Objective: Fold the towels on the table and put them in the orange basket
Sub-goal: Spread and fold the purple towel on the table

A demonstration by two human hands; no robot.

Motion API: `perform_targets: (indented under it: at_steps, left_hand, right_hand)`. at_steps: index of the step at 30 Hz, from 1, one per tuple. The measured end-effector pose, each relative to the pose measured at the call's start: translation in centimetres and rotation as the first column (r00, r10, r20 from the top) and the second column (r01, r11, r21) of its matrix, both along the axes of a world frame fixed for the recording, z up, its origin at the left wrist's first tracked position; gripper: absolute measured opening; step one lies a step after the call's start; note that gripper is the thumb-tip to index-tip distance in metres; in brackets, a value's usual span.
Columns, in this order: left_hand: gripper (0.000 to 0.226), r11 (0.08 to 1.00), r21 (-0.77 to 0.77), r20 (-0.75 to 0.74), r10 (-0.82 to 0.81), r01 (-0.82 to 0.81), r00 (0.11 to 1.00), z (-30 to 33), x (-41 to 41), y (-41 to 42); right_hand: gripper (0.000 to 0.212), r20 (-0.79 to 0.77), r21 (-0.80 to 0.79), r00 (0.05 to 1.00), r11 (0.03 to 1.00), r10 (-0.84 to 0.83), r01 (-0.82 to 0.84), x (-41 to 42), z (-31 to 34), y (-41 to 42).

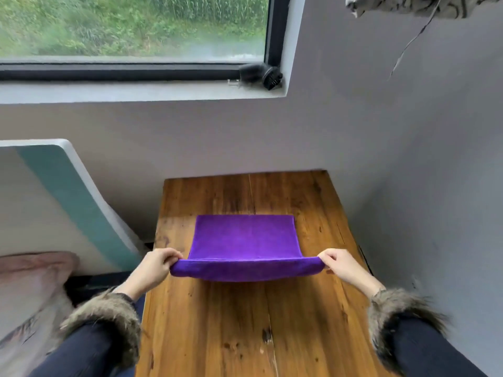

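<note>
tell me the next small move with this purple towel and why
Probably carry the lifted near edge forward and lay it on the far edge. The left hand and right hand each pinch a near corner of the purple towel, raised off the table, while the far part lies flat.

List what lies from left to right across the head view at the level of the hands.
Pinkish cushion → left hand pinching one towel corner → purple towel on the wooden table → right hand pinching the other corner → grey wall.
</note>
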State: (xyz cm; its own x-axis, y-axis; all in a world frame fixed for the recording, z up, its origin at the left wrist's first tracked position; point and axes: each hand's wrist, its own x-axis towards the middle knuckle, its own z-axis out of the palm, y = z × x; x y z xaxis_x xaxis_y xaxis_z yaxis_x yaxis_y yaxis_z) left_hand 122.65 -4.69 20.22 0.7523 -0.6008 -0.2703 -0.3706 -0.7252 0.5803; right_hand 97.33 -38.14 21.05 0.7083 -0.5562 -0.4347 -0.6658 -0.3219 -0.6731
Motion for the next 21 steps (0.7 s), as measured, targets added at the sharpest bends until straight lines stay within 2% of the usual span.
perform_targets:
  at_steps: [3, 6, 11, 17, 21]
  left_hand:
    - [0.021, 0.997, 0.071, -0.090, -0.010, 0.016, 0.996, -2.5, -2.8, 1.3]
    - [0.022, 0.996, 0.085, -0.145, 0.029, -0.016, 0.989, -3.6, -4.3, 1.9]
    - [0.019, 0.997, 0.044, -0.080, 0.070, -0.067, 0.994, -4.2, -4.1, 1.0]
    - [0.015, 0.987, -0.042, 0.017, 0.154, -0.154, 0.988, -5.5, -1.5, -2.1]
    - [0.017, 0.983, -0.017, 0.046, 0.181, -0.181, 0.982, -6.6, 0.8, -3.9]
  right_hand:
    - [0.031, -0.116, 0.063, 0.993, 0.998, -0.005, 0.012, -3.1, -2.8, 1.8]
    - [0.028, -0.152, 0.096, 0.988, 0.995, -0.021, 0.036, -4.5, -3.6, 2.6]
    - [0.024, -0.143, 0.064, 0.986, 0.993, -0.087, 0.097, -3.2, -4.7, 2.2]
    - [0.023, -0.091, -0.065, 0.985, 0.987, -0.150, 0.144, 1.0, -6.6, 0.5]
    - [0.029, -0.111, -0.138, 0.982, 0.981, -0.154, 0.138, 4.1, -7.5, -1.0]
